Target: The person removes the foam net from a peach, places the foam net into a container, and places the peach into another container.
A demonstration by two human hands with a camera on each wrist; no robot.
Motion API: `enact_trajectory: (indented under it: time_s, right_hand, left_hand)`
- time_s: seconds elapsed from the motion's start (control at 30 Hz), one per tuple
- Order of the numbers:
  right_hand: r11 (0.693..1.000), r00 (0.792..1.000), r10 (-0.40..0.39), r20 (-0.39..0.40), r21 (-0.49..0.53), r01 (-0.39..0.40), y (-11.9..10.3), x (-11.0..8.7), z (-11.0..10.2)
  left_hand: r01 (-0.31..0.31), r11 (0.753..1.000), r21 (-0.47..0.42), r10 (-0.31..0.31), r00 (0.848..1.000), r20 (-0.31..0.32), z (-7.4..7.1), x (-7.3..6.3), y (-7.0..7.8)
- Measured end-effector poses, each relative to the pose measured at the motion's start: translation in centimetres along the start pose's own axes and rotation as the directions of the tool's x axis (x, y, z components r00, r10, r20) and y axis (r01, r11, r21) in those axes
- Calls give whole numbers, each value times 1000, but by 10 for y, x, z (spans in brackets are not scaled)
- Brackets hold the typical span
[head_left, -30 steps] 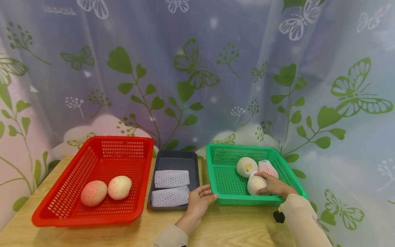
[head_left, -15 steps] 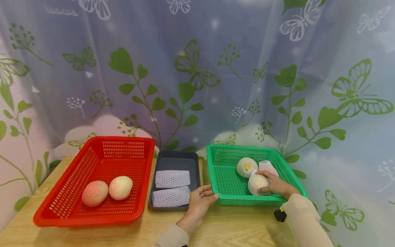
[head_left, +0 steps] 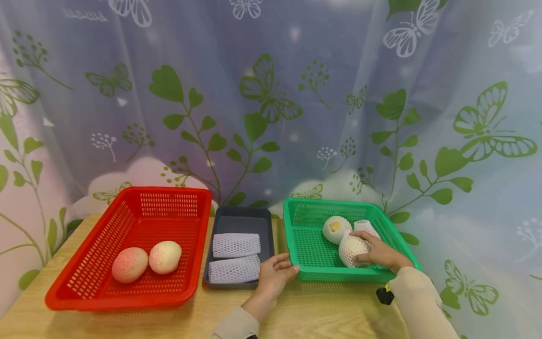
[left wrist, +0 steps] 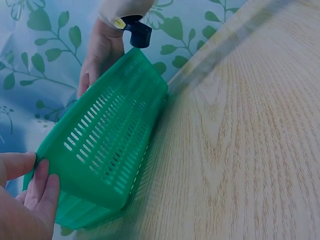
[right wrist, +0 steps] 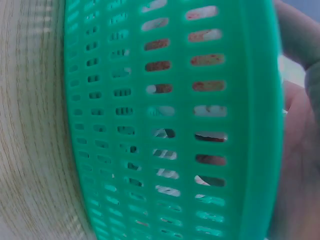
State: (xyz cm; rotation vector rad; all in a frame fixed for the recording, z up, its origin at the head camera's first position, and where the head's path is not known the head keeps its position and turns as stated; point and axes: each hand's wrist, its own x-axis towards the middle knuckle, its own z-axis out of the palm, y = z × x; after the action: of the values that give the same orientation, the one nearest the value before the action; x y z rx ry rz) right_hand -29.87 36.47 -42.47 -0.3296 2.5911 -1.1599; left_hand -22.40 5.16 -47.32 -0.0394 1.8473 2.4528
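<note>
In the head view my right hand (head_left: 383, 252) reaches over the front rim of the green basket (head_left: 309, 273). Its thumb and fingers grip a peach in a white foam net (head_left: 350, 250). Against this sit a netted peach with a yellow patch (head_left: 336, 229) and a pinkish netted peach (head_left: 367, 228), partly hidden by the hand. My left hand (head_left: 273, 280) pinches the basket's left front corner. The left wrist view shows that thumb and the fingers (left wrist: 42, 192) on the rim. The right wrist view mostly shows the basket's slotted wall (right wrist: 260, 125), which hides the peaches.
A red basket (head_left: 57, 296) on the left holds two bare peaches (head_left: 130, 265). Between the baskets, a dark grey tray (head_left: 243, 216) carries two white foam nets (head_left: 235, 270). All stand on a wooden table (head_left: 330, 310) before a patterned curtain (head_left: 271, 94).
The netted peach in my right hand has shifted and turned slightly, and the one with the yellow patch has moved a little left. My left hand stays at the basket corner.
</note>
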Motion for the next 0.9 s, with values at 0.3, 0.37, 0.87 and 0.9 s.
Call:
enact_trajectory:
  time_s: [0.3, 0.37, 0.87, 0.9]
  right_hand:
    - [999, 999, -52, 4, -8, 52, -13, -4, -2]
    - [998, 998, -70, 11, 4, 70, -18, -5, -2]
    - [993, 993, -114, -5, 26, 114, -58, -8, 11]
    - [992, 993, -121, -3, 31, 121, -60, -7, 13]
  left_hand:
    - [-12, 1000, -27, 13, 1000, 9, -1, -3, 4]
    - [-15, 999, -31, 15, 1000, 14, -2, -4, 5]
    - [-55, 987, 148, 55, 998, 4, -16, -3, 17]
    - [-58, 986, 157, 57, 998, 7, -17, -4, 19]
